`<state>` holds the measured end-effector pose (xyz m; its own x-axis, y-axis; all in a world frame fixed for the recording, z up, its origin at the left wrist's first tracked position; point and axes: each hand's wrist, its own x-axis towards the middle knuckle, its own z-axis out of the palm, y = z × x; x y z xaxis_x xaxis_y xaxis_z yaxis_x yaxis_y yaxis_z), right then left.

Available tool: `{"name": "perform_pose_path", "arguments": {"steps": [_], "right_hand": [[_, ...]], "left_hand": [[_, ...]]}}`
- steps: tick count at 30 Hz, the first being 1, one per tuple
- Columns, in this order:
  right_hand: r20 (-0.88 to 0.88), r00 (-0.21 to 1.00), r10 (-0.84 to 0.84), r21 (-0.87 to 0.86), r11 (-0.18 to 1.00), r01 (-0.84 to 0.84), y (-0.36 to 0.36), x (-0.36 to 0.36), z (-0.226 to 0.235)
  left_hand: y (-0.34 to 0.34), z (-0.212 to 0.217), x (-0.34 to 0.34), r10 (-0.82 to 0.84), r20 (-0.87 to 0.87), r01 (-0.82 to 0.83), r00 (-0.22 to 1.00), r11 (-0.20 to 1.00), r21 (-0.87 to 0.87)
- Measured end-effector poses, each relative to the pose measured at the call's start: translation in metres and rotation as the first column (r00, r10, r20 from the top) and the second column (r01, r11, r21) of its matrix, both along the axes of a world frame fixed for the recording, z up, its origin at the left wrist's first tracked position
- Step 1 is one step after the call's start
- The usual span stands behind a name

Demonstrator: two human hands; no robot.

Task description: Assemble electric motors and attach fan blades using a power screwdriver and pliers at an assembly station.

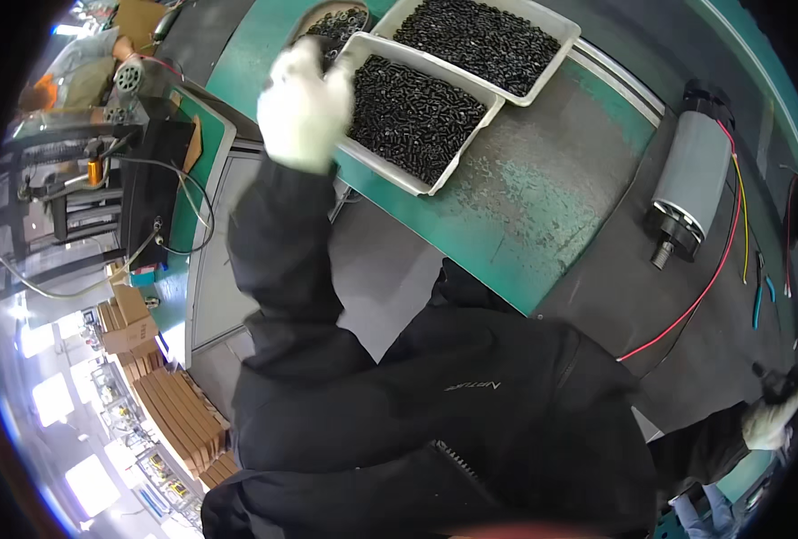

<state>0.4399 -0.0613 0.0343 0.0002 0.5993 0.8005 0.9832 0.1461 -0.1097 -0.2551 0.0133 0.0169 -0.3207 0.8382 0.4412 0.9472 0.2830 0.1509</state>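
Observation:
My left hand [302, 112], in a white glove, is stretched out over the edge of a small round container [369, 20] of dark ring-like parts. Motion smears its fingers, so whether they pinch a part is unclear. Beside it stands a white tray [435, 187] full of small black cylindrical parts [412, 117]. A second white tray [571, 36] with similar black parts [480, 40] adjoins it. Far to the right, at the picture's rim, my gloved right hand [770, 424] is closed around a dark object [781, 382] whose kind I cannot make out.
A grey cylindrical motor [694, 171] with red and yellow wires lies on the dark mat [588, 301] at right. Blue-handled pliers [758, 292] lie beyond it. The worn green bench [516, 216] ends near my body. Cardboard boxes [179, 409] are stacked at left.

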Motion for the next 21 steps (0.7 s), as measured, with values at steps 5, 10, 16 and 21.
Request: {"name": "perform_pose_path", "arguments": {"steps": [5, 10, 16, 21], "right_hand": [[-0.725, 0.629, -0.28, -0.14, 0.954, 0.264, -0.013, -0.014, -0.038], [-0.324, 0.942, -0.084, 0.567, 0.78, 0.264, -0.03, -0.024, -0.014], [-0.056, 0.982, -0.179, -0.025, 0.984, 0.178, 0.011, -0.134, -0.013], [-0.006, 0.961, -0.276, -0.535, 0.813, 0.23, 0.053, -0.053, -0.108]], "left_hand": [[0.062, -0.038, -0.099, -0.073, -0.001, 0.072, 0.997, 0.989, -0.129], [0.097, -0.062, -0.101, -0.212, -0.139, 0.188, 0.967, 0.968, -0.167], [0.1, -0.049, -0.112, -0.226, 0.006, 0.22, 0.974, 0.942, -0.254], [0.121, -0.06, -0.133, -0.241, 0.219, 0.297, 0.946, 0.912, -0.283]]}}
